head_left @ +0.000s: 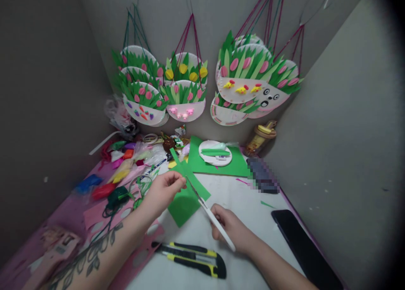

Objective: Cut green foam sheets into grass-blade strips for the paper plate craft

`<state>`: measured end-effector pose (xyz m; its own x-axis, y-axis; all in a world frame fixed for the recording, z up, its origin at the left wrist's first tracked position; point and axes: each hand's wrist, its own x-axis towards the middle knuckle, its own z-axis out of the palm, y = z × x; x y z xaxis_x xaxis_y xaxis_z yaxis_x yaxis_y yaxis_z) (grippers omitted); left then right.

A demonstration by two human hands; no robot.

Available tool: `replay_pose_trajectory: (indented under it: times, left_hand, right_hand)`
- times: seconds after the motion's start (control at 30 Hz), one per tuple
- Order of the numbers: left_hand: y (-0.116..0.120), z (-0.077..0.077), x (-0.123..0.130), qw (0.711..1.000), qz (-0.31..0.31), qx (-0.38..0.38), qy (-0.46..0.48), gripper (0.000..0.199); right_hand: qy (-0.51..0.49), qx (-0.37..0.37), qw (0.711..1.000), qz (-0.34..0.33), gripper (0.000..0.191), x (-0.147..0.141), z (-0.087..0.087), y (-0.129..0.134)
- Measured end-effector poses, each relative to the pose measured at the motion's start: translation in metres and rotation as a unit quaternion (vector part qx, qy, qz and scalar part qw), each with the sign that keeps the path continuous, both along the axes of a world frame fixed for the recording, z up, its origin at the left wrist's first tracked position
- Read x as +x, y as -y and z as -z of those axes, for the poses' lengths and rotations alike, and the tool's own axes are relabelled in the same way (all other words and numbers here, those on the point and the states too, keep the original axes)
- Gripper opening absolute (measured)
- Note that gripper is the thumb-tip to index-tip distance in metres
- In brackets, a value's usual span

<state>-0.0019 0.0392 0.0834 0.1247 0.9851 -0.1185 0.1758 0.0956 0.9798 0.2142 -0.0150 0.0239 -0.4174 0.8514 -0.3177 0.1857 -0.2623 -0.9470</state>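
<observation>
My left hand (pixel 167 190) is closed in a pinch over the green paper (pixel 185 205), near its upper middle; what lies between the fingertips is too small to make out. My right hand (pixel 229 226) grips white-handled scissors (pixel 218 229). Their blades point up and left over the green paper, the tips close to my left fingertips. A narrow green strip (pixel 175 156) sticks up beyond my left hand. Below the hands lies a black and yellow utility knife (pixel 193 258).
Behind, a white plate (pixel 215 162) sits on a green sheet (pixel 198 167). Coloured clay packets (pixel 104 191) and pink sheets (pixel 95 216) crowd the left. A phone (pixel 264 176), black case (pixel 300 243) and cup (pixel 259 140) stand right. Paper-plate baskets (pixel 186 110) hang on the wall.
</observation>
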Motion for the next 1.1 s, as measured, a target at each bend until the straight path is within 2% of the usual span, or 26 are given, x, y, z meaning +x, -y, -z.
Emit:
replay_pose_trajectory:
  times: [0.43, 1.1]
  left_hand:
    - [0.013, 0.006, 0.013, 1.0, 0.018, -0.007, 0.014, 0.03]
    - [0.013, 0.006, 0.013, 1.0, 0.02, -0.013, 0.014, 0.031]
  right_hand:
    - [0.01, 0.043, 0.999, -0.014, 0.024, -0.003, 0.0, 0.001]
    - [-0.007, 0.014, 1.0, 0.004, 0.02, -0.001, 0.005, 0.0]
